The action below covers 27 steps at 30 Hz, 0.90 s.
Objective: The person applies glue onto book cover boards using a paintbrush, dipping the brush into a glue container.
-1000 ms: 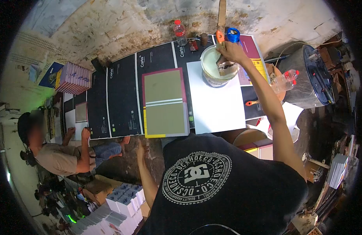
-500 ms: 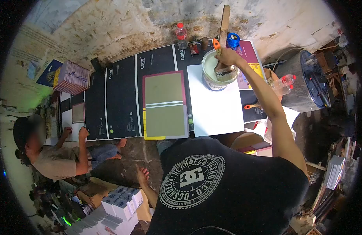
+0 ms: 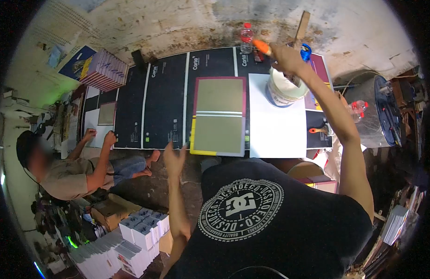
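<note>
My right hand (image 3: pixel 289 59) is closed round a brush with an orange handle (image 3: pixel 262 47), above the white bucket (image 3: pixel 285 90). The brush's lower end is at the bucket's mouth, partly hidden by my hand. The bucket holds a pale substance and stands on the upper right of a white sheet (image 3: pixel 276 125). Left of the sheet lies a grey-green cover board (image 3: pixel 219 114) with maroon and yellow edges. My left hand (image 3: pixel 174 158), empty with fingers apart, is at the table's front edge, left of the board.
A co-worker (image 3: pixel 66 172) sits at the left, hands near a small board (image 3: pixel 107 114). Stacked books (image 3: pixel 103 69) stand at the back left. A bottle (image 3: pixel 246 39) is by the wall. Another brush (image 3: pixel 319 130) lies right of the sheet. White paper stacks (image 3: pixel 143 232) stand below left.
My left hand has risen to the table's front edge. My right hand and the brush have lifted relative to the bucket. The whole view has shifted.
</note>
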### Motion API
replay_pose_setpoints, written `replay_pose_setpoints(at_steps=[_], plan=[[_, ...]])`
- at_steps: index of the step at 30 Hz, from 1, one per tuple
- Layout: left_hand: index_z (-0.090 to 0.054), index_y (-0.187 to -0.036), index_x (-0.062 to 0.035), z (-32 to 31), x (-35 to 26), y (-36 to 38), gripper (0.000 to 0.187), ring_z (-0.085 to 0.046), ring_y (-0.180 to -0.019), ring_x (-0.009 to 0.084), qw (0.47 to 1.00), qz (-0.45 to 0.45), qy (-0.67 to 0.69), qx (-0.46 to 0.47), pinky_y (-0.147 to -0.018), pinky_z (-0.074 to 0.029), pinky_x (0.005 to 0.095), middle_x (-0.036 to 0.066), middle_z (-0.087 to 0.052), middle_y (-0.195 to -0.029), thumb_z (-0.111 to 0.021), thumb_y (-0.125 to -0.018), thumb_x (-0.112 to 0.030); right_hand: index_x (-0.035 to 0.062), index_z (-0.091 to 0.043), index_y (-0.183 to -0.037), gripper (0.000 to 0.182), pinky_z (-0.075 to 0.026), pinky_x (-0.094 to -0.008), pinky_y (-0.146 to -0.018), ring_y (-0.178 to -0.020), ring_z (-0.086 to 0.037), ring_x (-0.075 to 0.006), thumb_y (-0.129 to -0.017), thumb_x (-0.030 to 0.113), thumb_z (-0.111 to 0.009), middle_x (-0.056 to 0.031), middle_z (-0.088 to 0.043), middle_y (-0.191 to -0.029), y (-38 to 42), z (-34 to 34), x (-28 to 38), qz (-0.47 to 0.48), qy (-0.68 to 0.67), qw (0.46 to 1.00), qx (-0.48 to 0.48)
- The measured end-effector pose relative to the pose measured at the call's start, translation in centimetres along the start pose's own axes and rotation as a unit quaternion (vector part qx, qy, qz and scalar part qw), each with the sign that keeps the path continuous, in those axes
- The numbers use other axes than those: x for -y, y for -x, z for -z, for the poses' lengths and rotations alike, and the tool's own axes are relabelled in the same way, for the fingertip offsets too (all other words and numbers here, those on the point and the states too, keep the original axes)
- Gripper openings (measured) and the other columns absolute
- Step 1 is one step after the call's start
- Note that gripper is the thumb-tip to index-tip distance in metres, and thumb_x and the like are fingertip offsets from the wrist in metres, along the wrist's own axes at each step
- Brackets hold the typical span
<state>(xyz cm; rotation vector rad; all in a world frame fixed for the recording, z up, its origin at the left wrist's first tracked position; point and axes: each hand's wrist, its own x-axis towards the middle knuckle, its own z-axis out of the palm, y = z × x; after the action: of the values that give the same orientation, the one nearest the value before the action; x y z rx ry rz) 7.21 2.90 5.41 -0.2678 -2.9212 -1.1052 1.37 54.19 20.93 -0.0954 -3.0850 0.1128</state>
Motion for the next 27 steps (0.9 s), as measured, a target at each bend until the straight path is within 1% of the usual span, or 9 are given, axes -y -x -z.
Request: replay_pose_setpoints(at_steps=[2,7,11,14,17,18,21,24,27], plan=[[-0.052,-0.129,0.0069,-1.1,-1.6,-3.5,0.075,-0.052,-0.120,0.0401,0.985,-0.136,-0.083,0.059,-0.102,-0.041,0.0467,0.026,-0.055,-0.129,-0.077,-0.078,-0.042,0.0070,-0.047,-0.119,0.047,-0.053,-0.0517,-0.071,-0.085,-0.066,-0.0417,-0.076,0.008,-0.066,-0.0197,-0.068,-0.087,-1.2,-3.2,2.6,0.035,-0.012,0.999,-0.039],[-0.038,-0.140,0.0013,-2.7,-5.6,-8.2,0.111,-0.044,-0.129,0.0363,0.894,-0.168,-0.278,0.309,-0.103,-0.039,0.0536,0.018,-0.037,-0.147,-0.087,-0.056,-0.053,0.0104,-0.052,-0.118,0.044,-0.053,-0.0511,-0.070,-0.088,-0.064,-0.0432,-0.077,0.007,-0.067,-0.0185,-0.058,-0.102,-2.7,-8.5,11.7,0.051,-0.199,0.960,-0.189],[-0.036,-0.140,-0.0004,-5.5,-2.0,-7.9,0.128,-0.044,-0.129,0.0330,0.864,-0.211,-0.334,0.312,-0.100,-0.040,0.0557,0.015,-0.040,-0.143,-0.091,-0.039,-0.057,0.0028,-0.065,-0.092,0.029,-0.054,-0.0459,-0.070,-0.081,-0.068,-0.0401,-0.075,0.024,-0.076,-0.0214,-0.068,-0.084,-4.3,-17.4,15.4,-0.122,-0.371,0.907,-0.155],[-0.037,-0.140,0.0002,-4.2,-2.1,-8.3,0.127,-0.046,-0.124,0.0325,0.866,-0.212,-0.306,0.333,-0.099,-0.040,0.0564,0.014,-0.041,-0.141,-0.091,-0.039,-0.057,-0.0004,-0.068,-0.075,0.034,-0.054,-0.0434,-0.069,-0.079,-0.070,-0.0376,-0.075,0.032,-0.077,-0.0232,-0.068,-0.074,-2.8,-22.8,12.5,-0.273,-0.335,0.895,-0.114],[-0.035,-0.140,0.0016,-4.6,-0.5,-8.4,0.129,-0.047,-0.120,0.0341,0.877,-0.235,-0.271,0.321,-0.097,-0.041,0.0573,0.015,-0.039,-0.140,-0.089,-0.040,-0.059,-0.0008,-0.071,-0.079,0.031,-0.053,-0.0390,-0.065,-0.071,-0.070,-0.0259,-0.078,0.030,-0.077,-0.0164,-0.070,-0.073,1.4,-18.6,11.2,-0.306,-0.339,0.873,-0.170],[-0.035,-0.141,0.0018,-4.6,-0.1,-8.5,0.130,-0.046,-0.121,0.0345,0.878,-0.239,-0.260,0.323,-0.096,-0.041,0.0576,0.015,-0.038,-0.141,-0.088,-0.040,-0.060,-0.0013,-0.072,-0.082,0.030,-0.053,-0.0361,-0.062,-0.067,-0.069,-0.0210,-0.080,0.028,-0.077,-0.0129,-0.070,-0.073,3.2,-17.7,11.1,-0.283,-0.372,0.857,-0.217],[-0.034,-0.141,0.0025,-4.4,0.4,-8.9,0.131,-0.046,-0.121,0.0364,0.878,-0.251,-0.242,0.327,-0.095,-0.042,0.0568,0.017,-0.036,-0.144,-0.087,-0.040,-0.062,-0.0046,-0.066,-0.096,0.032,-0.048,-0.0247,-0.060,-0.067,-0.060,-0.0112,-0.083,0.022,-0.078,-0.0045,-0.066,-0.081,6.7,-13.2,14.9,-0.308,-0.615,0.662,-0.297],[-0.033,-0.143,0.0027,-5.2,2.2,-8.8,0.133,-0.046,-0.121,0.0380,0.891,-0.258,-0.191,0.322,-0.093,-0.042,0.0571,0.018,-0.033,-0.147,-0.086,-0.040,-0.064,-0.0035,-0.064,-0.097,0.032,-0.049,-0.0263,-0.062,-0.069,-0.060,-0.0116,-0.082,0.020,-0.078,-0.0056,-0.067,-0.081,7.9,-13.8,19.4,-0.337,-0.539,0.698,-0.331],[-0.030,-0.144,-0.0003,-4.3,2.7,-9.5,0.131,-0.044,-0.125,0.0406,0.880,-0.287,-0.170,0.340,-0.093,-0.042,0.0579,0.019,-0.033,-0.147,-0.084,-0.044,-0.066,0.0001,-0.066,-0.095,0.022,-0.052,-0.0331,-0.069,-0.075,-0.066,-0.0191,-0.081,0.016,-0.071,-0.0102,-0.068,-0.079,8.5,-16.3,24.7,-0.276,-0.369,0.839,-0.291]])
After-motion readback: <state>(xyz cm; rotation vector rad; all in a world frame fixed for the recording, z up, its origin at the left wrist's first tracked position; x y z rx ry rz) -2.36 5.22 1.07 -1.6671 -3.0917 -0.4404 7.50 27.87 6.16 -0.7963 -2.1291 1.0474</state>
